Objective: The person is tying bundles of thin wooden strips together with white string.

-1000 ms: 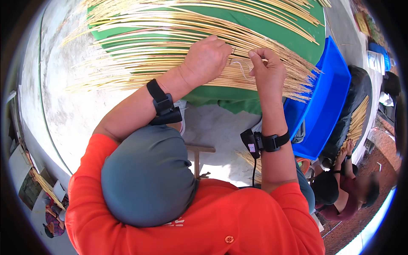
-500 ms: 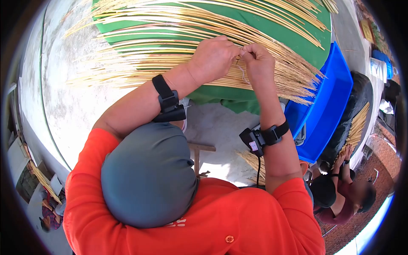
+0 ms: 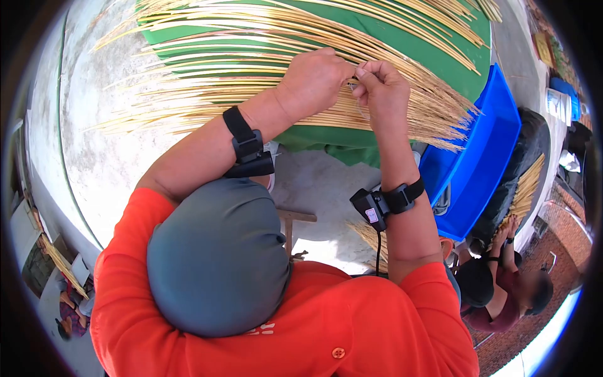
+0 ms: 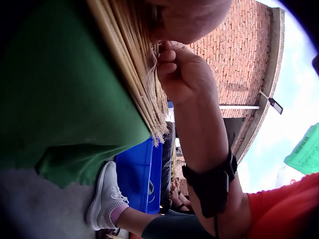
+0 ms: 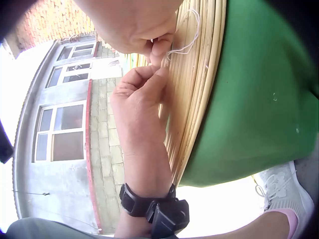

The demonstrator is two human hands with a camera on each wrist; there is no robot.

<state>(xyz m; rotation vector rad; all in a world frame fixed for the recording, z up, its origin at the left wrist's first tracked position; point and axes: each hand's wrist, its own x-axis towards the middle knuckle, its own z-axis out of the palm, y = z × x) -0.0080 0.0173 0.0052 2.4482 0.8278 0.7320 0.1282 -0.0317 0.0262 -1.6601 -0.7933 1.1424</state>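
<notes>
Long straw stalks [image 3: 251,82] lie side by side, their bushy ends at the right. Over them, in the head view, the left hand [image 3: 316,85] has its thumb and fingers drawn together, its tips meeting those of the right hand [image 3: 389,94]. Both hands pinch a thin white string at the stalks; its finest part is hidden between the fingertips. A loose loop of string [image 5: 197,31] hangs over the stalks in the right wrist view. There the left hand [image 5: 142,102] pinches below the bent fingers of the right hand [image 5: 134,22].
Under the stalks spreads a green cloth [image 3: 440,53], with more stalks [image 3: 402,24] farther back. A blue bin [image 3: 480,169] stands at the right, beside a black padded object [image 3: 512,166]. Other people work at the lower right and lower left.
Both hands have come together from about a second ago, when a gap with string showed between them. Since half a second ago, the right fingers have spread and shifted slightly at the string.
</notes>
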